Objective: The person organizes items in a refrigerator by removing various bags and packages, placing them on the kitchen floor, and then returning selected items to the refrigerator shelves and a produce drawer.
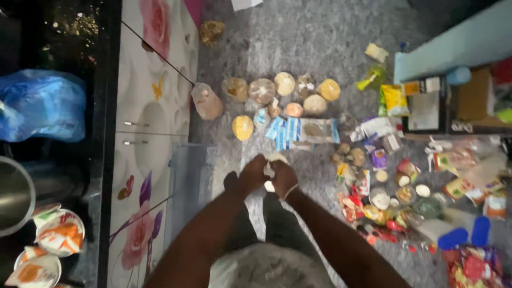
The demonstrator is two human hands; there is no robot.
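Both my hands meet in front of me above the grey floor. My left hand (250, 173) and my right hand (284, 177) are closed together on a small clear plastic bag (271, 169) of pale contents, its neck pinched between the fingers. A thin band circles my right wrist. Beyond my hands, several tied clear bags of grains and spices (262, 90) lie in a cluster on the floor, with a larger bag (207, 102) at their left and blue-and-white packets (288, 129) in front of them.
To the right lies a spread of small packets, jars and pouches (384, 186). Floral cabinet doors (149, 122) run along the left under a black counter (53, 160) that holds a blue plastic bag (40, 104), a steel pot (13, 194) and paper-wrapped bowls. A light-blue shelf unit (453, 48) stands at the upper right.
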